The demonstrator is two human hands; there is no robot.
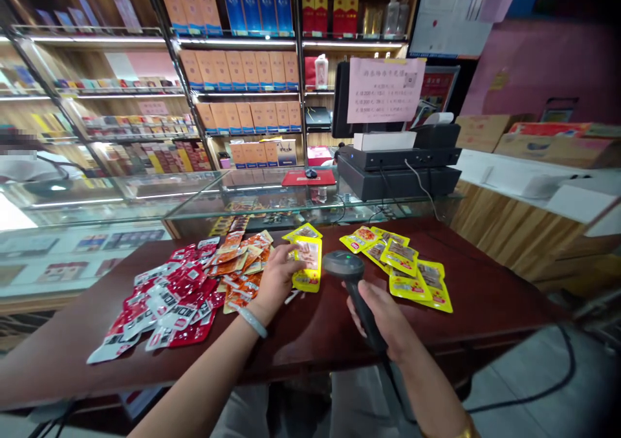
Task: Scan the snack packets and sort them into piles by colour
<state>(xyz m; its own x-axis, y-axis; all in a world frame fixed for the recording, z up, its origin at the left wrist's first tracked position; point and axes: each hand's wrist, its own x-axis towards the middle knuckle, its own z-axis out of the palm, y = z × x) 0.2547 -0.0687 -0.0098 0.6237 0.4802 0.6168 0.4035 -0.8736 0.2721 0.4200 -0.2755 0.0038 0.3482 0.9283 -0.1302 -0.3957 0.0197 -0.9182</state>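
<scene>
My right hand [388, 318] is wrapped round the handle of a black barcode scanner [345, 264], whose head points left and shows a small green light. In my left hand [276, 275] is a yellow snack packet [310, 257], held by its left side in front of the scanner's head. Another yellow packet [301, 230] lies just behind it. Left of my left hand are orange snack packets [246, 257] in a heap, beside a larger pile of red and silver packets [169, 299]. Several yellow packets [405, 263] lie overlapping to the right of the scanner.
The dark red table [310, 334] meets a glass counter [257, 189] at the back. A mouse [311, 174] sits on a red pad there, near a monitor [342, 101] and a black cash drawer [398, 173]. At far left is a person [33, 166]. The scanner's cable hangs below my right hand.
</scene>
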